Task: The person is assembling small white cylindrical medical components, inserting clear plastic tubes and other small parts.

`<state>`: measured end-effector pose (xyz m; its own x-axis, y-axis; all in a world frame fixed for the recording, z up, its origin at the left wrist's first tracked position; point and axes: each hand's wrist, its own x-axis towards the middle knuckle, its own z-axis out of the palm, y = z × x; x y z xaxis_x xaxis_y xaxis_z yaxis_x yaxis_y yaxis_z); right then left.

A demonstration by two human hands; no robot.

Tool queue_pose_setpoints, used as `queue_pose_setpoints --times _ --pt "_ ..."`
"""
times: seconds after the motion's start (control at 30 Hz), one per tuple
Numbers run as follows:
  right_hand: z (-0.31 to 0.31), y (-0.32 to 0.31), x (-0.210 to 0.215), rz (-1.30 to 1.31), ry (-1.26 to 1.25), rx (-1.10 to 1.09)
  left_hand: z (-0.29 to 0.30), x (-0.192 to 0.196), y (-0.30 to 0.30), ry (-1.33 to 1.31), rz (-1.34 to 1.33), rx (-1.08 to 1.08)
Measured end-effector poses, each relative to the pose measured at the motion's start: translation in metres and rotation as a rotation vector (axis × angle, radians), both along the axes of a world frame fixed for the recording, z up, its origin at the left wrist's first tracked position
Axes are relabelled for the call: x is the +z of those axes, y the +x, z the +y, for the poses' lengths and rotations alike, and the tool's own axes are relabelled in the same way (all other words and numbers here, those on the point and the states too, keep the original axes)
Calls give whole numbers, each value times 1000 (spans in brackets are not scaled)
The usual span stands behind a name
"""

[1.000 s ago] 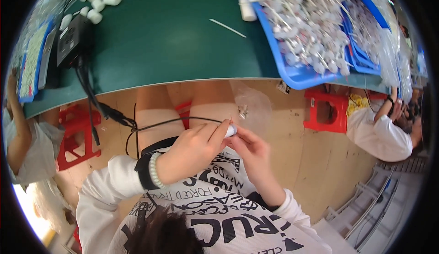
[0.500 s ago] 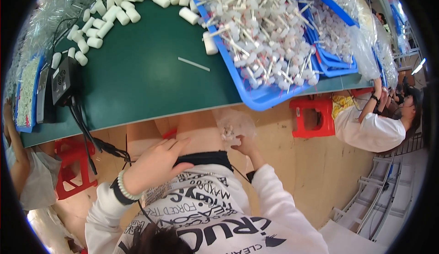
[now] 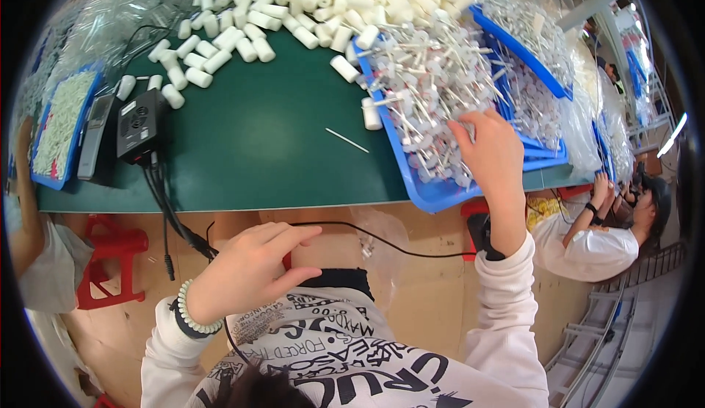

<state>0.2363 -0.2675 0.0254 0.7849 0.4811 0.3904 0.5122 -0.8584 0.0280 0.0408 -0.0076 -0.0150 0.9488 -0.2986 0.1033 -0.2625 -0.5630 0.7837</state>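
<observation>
My right hand (image 3: 493, 152) reaches into a blue tray (image 3: 433, 196) heaped with small parts (image 3: 433, 77), each a thin white stick with a translucent round piece. Its thumb and fingers are curved with a gap between them, at the pile's surface; nothing can be made out in them. My left hand (image 3: 257, 265) hovers over my lap, open, fingers stretched and thumb apart, holding nothing. A thin white rod (image 3: 347, 141) lies alone on the green table (image 3: 264, 147). Below the table edge, beside my legs, a clear plastic bag (image 3: 382, 243) contains small whitish pieces.
White foam cylinders (image 3: 323, 4) are heaped at the back. On the left stand a black box (image 3: 141, 125) with cables and a blue tray (image 3: 55, 177) of small pale pieces. More blue trays (image 3: 525, 52) stand at right. Co-workers sit either side, one in a white shirt (image 3: 587, 250).
My right hand has moved from the plastic bag up and right into the parts tray. My left hand stays over my lap. The view has shifted, showing more of the foam cylinders.
</observation>
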Motion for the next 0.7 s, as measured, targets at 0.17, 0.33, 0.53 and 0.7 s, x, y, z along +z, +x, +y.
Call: queue_pose_setpoints --times 0.17,0.33,0.53,0.7 --pt "7 -13 -4 62 -149 -261 21 20 -14 27 46 60" --pt "3 -16 0 24 85 -239 41 34 -12 -35 -80 215" --pt "2 -4 -11 -57 296 -194 64 51 9 458 -180 568" --pt "6 -9 -22 -157 229 -258 103 45 77 838 -141 645"
